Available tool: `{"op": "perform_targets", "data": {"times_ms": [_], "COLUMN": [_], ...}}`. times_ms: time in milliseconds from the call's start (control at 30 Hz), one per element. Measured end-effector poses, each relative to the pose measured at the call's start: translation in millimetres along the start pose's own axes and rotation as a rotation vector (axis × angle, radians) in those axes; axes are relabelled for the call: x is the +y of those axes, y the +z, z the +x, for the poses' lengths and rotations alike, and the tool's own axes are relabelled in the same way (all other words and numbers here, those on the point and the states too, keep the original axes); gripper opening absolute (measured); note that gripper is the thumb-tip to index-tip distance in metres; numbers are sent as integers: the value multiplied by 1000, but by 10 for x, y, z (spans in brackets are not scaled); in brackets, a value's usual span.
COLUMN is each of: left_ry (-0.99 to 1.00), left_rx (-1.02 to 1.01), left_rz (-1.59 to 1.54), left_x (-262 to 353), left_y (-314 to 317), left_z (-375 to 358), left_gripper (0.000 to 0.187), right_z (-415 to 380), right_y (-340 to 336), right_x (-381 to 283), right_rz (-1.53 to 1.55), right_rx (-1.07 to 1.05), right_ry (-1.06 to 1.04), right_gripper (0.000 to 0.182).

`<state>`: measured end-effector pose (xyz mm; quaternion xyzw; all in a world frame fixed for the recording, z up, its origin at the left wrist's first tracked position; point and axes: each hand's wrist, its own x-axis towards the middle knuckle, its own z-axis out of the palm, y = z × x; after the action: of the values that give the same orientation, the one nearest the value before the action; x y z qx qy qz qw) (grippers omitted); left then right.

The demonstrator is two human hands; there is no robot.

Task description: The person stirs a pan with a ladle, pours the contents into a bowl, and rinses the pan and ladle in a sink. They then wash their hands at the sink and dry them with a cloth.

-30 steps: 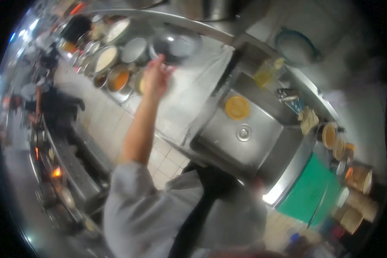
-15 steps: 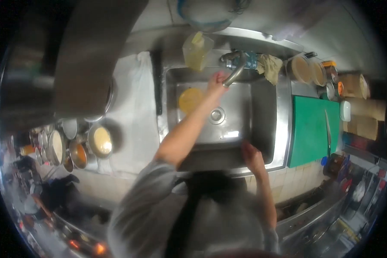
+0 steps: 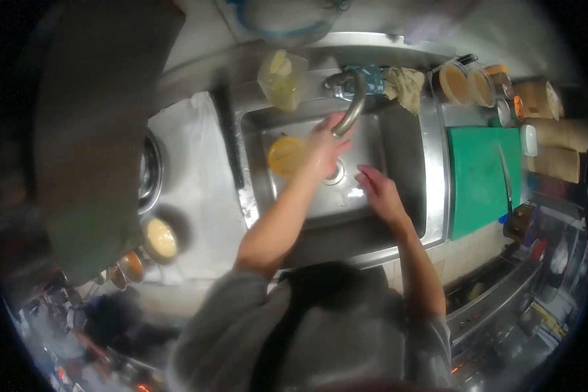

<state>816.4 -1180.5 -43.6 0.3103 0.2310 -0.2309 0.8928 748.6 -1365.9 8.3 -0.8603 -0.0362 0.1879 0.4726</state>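
Observation:
My left hand (image 3: 328, 149) is under the end of the curved metal tap (image 3: 358, 104), fingers apart and holding nothing. Over the steel sink (image 3: 402, 189), my right hand (image 3: 379, 191) reaches in from the right with fingers stretched toward the left hand, nothing in them. The drain (image 3: 336, 174) lies between the two hands, partly covered by the left one. A round yellow disc (image 3: 283, 157), perhaps a lid, lies on the sink floor left of my left hand. Whether water runs from the tap I cannot make out.
A clear container (image 3: 282, 85) with something yellowish stands behind the sink, and a cloth (image 3: 405, 88) hangs by the tap. To the right, a knife (image 3: 506, 176) lies on a green cutting board (image 3: 478, 189), with several tubs behind. A pot with pale yellow contents (image 3: 161, 238) stands left.
My left hand has come down from beside the tap's spout to below it, its fingers spreading. My right hand has moved from the sink's front edge in over the basin. The view has shifted slightly.

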Motion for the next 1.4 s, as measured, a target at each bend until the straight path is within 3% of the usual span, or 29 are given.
{"op": "perform_targets", "data": {"times_ms": [67,167,233,333,400,467,500,567,633,700,767,800,833,900,967,1067,1100,1167,1233,1300,1367,1400], "left_ry": [296,436,420,562,744,794,845,660,690,793,751,499,251,160,248,462,490,391,359,637,646,682], "left_rx": [287,435,414,404,486,406,333,273,209,274,331,360,384,515,507,535,535,592,580,592,612,586], "left_rz": [33,-8,16,82,607,715,821,1030,1333,1558,1520,1320,1118,1371,1141,1187,1184,1048,945,1019,1000,1102], "left_x": [-14,-13,40,91,-28,-115,-174,-249,-458,-608,-797,-790,-775,-839,-729,-897,-878,-737,-624,-690,-741,-806], "left_y": [101,212,169,224,116,9,-39,-211,-609,-841,-1127,-1138,-1136,-1195,-986,-1110,-1063,-818,-641,-697,-774,-937], "left_z": [-369,-678,-740,-667,-471,-512,-581,-873,-1086,-1389,-1665,-1844,-2022,-2292,-2570,-2735,-2778,-2925,-2991,-3055,-3125,-3137], "left_gripper": [43,38,40,44,50,48,47,34,25,20,20,22,24,23,22,20,20,21,24,26,32,34], "right_z": [275,674,819,1059,1124,1138,1178,1288,1288,1262,1253,1240,1237,1213,1213,1233,1218,1211,1215,1360,1395,1411], "right_y": [207,481,563,579,505,318,234,129,117,125,212,209,182,170,164,174,190,224,227,330,201,24], "right_x": [-81,-313,-570,-624,-591,-544,-426,-145,-70,-3,61,73,67,44,107,132,70,-94,-235,125,264,253], "right_rz": [-91,-53,-43,-25,-16,-430,-433,-617,-715,-828,-838,-779,-790,-701,-708,-732,-732,-736,-545,-511,-471,-510], "right_rx": [-76,-141,-106,-32,7,42,43,26,31,51,132,103,127,133,171,224,155,109,-79,0,67,-25], "right_ry": [-185,-303,-355,-486,-559,-555,-549,-447,-517,-579,-626,-582,-586,-540,-549,-470,-378,-313,11,-143,-279,-289], "right_gripper": [29,29,30,33,35,37,37,54,57,60,67,45,45,54,61,66,68,69,72,69,67,64]}}
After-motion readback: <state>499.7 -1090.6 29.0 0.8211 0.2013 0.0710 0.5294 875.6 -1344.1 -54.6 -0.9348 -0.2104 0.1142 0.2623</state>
